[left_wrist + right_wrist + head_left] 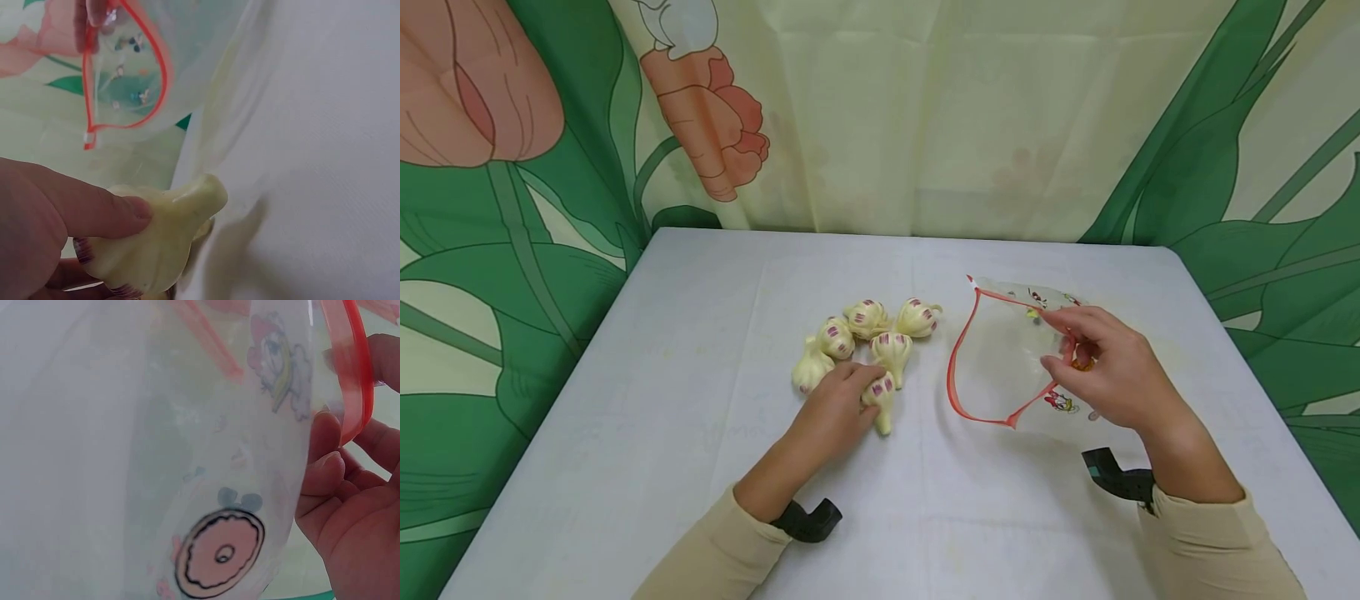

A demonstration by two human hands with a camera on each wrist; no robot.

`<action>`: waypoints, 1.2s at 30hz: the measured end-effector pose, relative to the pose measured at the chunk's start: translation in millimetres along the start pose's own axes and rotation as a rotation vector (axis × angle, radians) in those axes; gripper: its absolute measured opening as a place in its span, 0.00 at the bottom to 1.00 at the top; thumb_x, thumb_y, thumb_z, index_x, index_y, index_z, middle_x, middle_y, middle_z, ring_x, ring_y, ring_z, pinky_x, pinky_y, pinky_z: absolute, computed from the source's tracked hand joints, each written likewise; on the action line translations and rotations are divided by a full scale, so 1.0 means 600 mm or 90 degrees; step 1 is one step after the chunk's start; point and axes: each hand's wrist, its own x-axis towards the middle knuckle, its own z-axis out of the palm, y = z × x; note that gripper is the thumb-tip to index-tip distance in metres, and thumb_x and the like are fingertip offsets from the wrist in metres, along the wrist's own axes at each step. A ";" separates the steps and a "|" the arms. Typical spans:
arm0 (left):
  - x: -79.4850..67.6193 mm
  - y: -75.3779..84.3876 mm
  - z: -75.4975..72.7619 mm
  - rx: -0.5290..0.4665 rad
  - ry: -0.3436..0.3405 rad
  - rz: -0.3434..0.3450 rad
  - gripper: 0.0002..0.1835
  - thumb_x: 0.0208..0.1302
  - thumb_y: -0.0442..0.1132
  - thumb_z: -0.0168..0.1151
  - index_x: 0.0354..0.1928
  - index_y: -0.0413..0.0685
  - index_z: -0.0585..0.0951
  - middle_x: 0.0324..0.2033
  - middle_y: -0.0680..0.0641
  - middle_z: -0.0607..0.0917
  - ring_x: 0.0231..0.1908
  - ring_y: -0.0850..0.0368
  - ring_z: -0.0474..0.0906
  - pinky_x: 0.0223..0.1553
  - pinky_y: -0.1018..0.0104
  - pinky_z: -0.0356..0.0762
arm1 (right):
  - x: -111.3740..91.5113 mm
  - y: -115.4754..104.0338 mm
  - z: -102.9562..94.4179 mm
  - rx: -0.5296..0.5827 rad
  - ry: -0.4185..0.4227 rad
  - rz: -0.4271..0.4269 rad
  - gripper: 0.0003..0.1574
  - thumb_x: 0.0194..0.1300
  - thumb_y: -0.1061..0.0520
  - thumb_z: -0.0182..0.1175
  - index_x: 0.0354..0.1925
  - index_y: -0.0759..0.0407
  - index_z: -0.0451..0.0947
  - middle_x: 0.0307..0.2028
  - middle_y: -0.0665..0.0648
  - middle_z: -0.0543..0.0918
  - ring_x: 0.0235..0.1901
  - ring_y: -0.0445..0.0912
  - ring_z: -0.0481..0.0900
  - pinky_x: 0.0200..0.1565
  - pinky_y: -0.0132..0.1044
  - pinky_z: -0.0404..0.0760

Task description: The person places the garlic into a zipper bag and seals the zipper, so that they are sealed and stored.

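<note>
My left hand [835, 408] grips a garlic bulb [881, 398], pale cream with purple patches, thumb on one side and fingers on the other. Its stem points toward me in the head view; in the left wrist view the thumb lies across the bulb [156, 234]. On the right, my right hand [1112, 367] holds a clear zip bag [1000, 354] by its red-edged mouth, which gapes toward the garlic. Cartoon prints mark the bag's film [219, 550]. In the right wrist view, the fingers [369, 444] curl at the red rim.
Several more garlic bulbs [867, 318] lie clustered just beyond my left hand, one bulb [811, 367] at its left. A white cloth covers the table [700, 467]. Behind its far edge hangs a patterned curtain [925, 125].
</note>
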 end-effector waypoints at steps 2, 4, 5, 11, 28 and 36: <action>-0.001 0.004 -0.006 0.001 0.005 0.012 0.24 0.59 0.33 0.73 0.59 0.44 0.80 0.52 0.42 0.80 0.55 0.46 0.76 0.54 0.54 0.77 | 0.000 0.000 0.000 0.000 0.000 -0.002 0.32 0.53 0.73 0.71 0.58 0.68 0.79 0.43 0.53 0.76 0.33 0.41 0.69 0.31 0.21 0.71; -0.001 0.009 -0.010 -0.006 0.009 0.023 0.24 0.59 0.33 0.73 0.59 0.44 0.80 0.52 0.42 0.80 0.55 0.46 0.76 0.55 0.53 0.76 | 0.000 0.000 -0.001 -0.001 -0.001 -0.003 0.33 0.53 0.72 0.71 0.58 0.67 0.78 0.43 0.52 0.76 0.33 0.41 0.69 0.32 0.21 0.71; 0.000 0.012 -0.012 -0.012 0.011 0.027 0.24 0.59 0.33 0.73 0.59 0.44 0.80 0.52 0.43 0.80 0.56 0.46 0.75 0.55 0.53 0.76 | -0.001 0.000 0.000 -0.002 -0.002 -0.003 0.33 0.53 0.72 0.71 0.58 0.67 0.78 0.43 0.52 0.76 0.33 0.41 0.69 0.32 0.21 0.71; 0.007 0.032 -0.021 -0.055 0.024 0.055 0.26 0.60 0.37 0.74 0.60 0.46 0.79 0.53 0.45 0.80 0.49 0.52 0.76 0.48 0.59 0.78 | -0.003 -0.002 0.000 0.000 -0.006 -0.009 0.32 0.53 0.72 0.71 0.58 0.68 0.78 0.43 0.53 0.76 0.33 0.43 0.69 0.31 0.21 0.71; 0.057 0.084 0.000 -0.089 0.013 0.126 0.25 0.63 0.41 0.71 0.61 0.45 0.78 0.48 0.48 0.81 0.44 0.56 0.73 0.44 0.67 0.75 | -0.003 -0.004 -0.001 -0.010 0.008 -0.025 0.32 0.52 0.72 0.71 0.57 0.67 0.79 0.43 0.53 0.76 0.32 0.41 0.69 0.31 0.21 0.70; 0.067 0.100 0.016 -0.068 -0.012 0.126 0.26 0.65 0.43 0.70 0.63 0.46 0.77 0.55 0.46 0.80 0.51 0.54 0.74 0.49 0.67 0.75 | -0.004 -0.004 0.001 -0.003 0.009 -0.020 0.32 0.52 0.72 0.71 0.57 0.67 0.79 0.42 0.52 0.76 0.32 0.43 0.70 0.31 0.21 0.71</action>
